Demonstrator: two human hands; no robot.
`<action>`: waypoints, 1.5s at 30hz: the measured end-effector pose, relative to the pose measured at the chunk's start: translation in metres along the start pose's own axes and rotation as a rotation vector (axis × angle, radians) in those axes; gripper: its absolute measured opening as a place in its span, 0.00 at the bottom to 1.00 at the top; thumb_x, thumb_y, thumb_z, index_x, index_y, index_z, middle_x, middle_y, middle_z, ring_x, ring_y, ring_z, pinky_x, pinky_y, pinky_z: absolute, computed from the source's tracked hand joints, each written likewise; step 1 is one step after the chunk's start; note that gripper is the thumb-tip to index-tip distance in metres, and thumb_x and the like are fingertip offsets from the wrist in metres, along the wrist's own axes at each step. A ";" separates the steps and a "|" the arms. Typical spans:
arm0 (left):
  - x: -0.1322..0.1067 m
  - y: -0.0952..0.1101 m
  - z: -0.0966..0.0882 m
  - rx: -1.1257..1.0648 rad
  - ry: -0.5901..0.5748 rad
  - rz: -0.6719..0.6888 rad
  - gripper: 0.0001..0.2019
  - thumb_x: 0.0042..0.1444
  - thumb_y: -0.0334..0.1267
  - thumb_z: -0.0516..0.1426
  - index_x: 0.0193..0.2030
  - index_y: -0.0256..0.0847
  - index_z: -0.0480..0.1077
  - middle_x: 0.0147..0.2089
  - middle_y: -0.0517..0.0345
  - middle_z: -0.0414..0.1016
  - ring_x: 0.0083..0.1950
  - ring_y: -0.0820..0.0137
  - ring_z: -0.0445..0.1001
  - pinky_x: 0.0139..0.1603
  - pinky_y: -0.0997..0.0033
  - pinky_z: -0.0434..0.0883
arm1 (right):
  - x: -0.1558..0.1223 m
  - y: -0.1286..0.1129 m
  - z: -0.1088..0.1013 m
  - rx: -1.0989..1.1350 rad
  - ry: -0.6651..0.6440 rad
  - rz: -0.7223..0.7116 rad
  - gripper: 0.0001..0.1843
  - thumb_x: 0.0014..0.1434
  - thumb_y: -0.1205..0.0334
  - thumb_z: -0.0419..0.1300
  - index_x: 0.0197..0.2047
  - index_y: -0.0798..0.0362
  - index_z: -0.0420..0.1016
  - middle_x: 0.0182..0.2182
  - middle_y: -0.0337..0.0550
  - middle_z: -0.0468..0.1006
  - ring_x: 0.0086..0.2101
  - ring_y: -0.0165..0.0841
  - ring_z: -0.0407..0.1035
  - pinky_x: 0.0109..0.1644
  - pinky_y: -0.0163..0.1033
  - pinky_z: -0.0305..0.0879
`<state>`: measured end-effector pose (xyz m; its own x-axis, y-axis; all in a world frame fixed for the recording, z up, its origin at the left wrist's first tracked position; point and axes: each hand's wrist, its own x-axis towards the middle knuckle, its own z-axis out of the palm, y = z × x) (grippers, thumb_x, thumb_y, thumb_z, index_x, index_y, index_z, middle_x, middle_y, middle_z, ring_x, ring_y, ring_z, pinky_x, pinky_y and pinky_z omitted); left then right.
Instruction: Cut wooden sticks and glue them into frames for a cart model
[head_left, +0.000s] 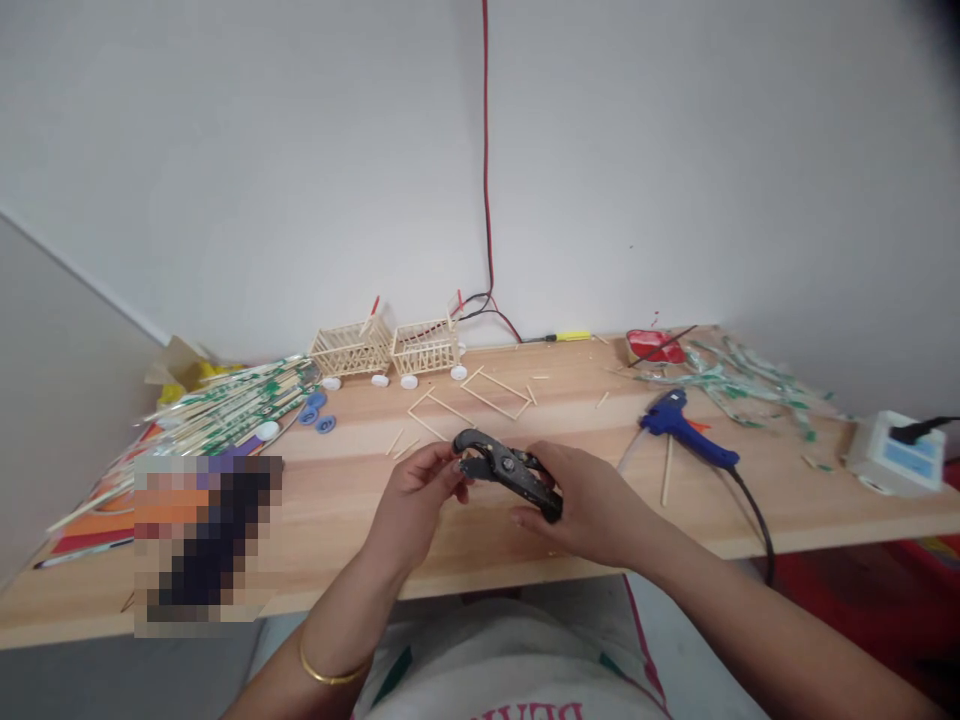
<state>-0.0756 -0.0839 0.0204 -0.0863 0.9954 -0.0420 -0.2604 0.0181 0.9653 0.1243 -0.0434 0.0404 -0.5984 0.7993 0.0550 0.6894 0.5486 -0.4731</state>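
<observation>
Wooden table: beneath our hands; pale wall beyond.
Red dish: beyond our right hand, dark stick across.
Pliers: gripped in our right hand; left hand at the tip, hold unclear.

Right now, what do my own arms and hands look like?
Your left hand and right hand are both ungloved. A thin, smooth gold-coloured bangle circles the left arm; the right arm shows no jewellery. No sleeves show on either.
</observation>
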 end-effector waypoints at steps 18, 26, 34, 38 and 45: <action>-0.005 0.008 0.001 0.363 -0.094 0.209 0.06 0.53 0.30 0.54 0.35 0.40 0.73 0.32 0.58 0.70 0.33 0.73 0.66 0.33 0.75 0.65 | -0.006 -0.003 -0.004 -0.175 -0.015 0.003 0.16 0.51 0.48 0.59 0.35 0.51 0.64 0.28 0.41 0.74 0.28 0.34 0.67 0.28 0.34 0.49; -0.004 0.008 -0.002 0.473 -0.085 0.299 0.08 0.52 0.26 0.53 0.33 0.40 0.72 0.31 0.60 0.68 0.34 0.72 0.67 0.36 0.74 0.63 | -0.005 -0.006 -0.003 -0.206 -0.001 -0.010 0.16 0.51 0.49 0.59 0.35 0.52 0.64 0.28 0.42 0.74 0.29 0.35 0.68 0.28 0.34 0.49; -0.006 0.010 -0.003 0.552 -0.068 0.334 0.08 0.53 0.27 0.52 0.33 0.39 0.71 0.31 0.59 0.69 0.35 0.72 0.67 0.38 0.74 0.63 | -0.003 -0.006 0.000 -0.205 0.004 -0.023 0.16 0.51 0.49 0.58 0.35 0.53 0.64 0.28 0.42 0.74 0.29 0.35 0.68 0.28 0.34 0.49; -0.007 0.009 -0.004 0.555 -0.070 0.359 0.08 0.53 0.26 0.52 0.34 0.39 0.71 0.32 0.59 0.70 0.36 0.72 0.67 0.38 0.73 0.63 | -0.003 -0.007 0.001 -0.234 -0.009 -0.009 0.17 0.52 0.47 0.57 0.35 0.53 0.64 0.27 0.43 0.75 0.29 0.36 0.69 0.27 0.35 0.47; -0.008 0.003 -0.007 0.594 -0.037 0.383 0.05 0.54 0.29 0.54 0.32 0.39 0.71 0.31 0.60 0.69 0.35 0.72 0.66 0.36 0.74 0.63 | 0.000 -0.004 0.006 -0.325 -0.049 -0.034 0.19 0.54 0.44 0.53 0.35 0.53 0.65 0.27 0.44 0.76 0.28 0.38 0.70 0.26 0.36 0.45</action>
<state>-0.0825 -0.0921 0.0218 -0.0318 0.9444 0.3274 0.3516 -0.2960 0.8881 0.1192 -0.0473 0.0372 -0.6366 0.7709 0.0193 0.7584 0.6304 -0.1655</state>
